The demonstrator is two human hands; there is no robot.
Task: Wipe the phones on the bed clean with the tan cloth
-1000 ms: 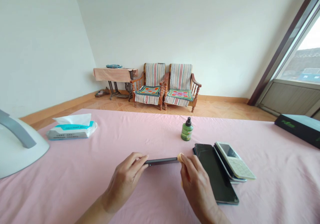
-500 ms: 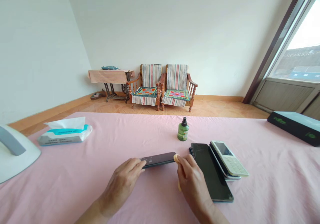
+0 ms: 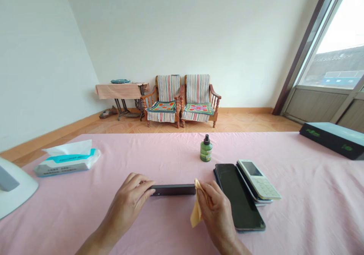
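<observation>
Head view. Dark device (image 3: 174, 189), 1, slim, edge-on over pink sheet (image 3: 159, 228). Left hand (image 3: 131, 196): pinching its left end. Right hand (image 3: 217, 207): gripping yellow cloth (image 3: 196, 214) at its right end. Possible faults: drop, from fingertip-only hold; bumped black phone (image 3: 240, 200), from right hand's closeness.

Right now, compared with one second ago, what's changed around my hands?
The slim black phone sits nearer level, its right end lower; more of the pale-yellow cloth hangs beside your right hand. Nothing was released: your left hand still grips the phone, your right the cloth.
</observation>
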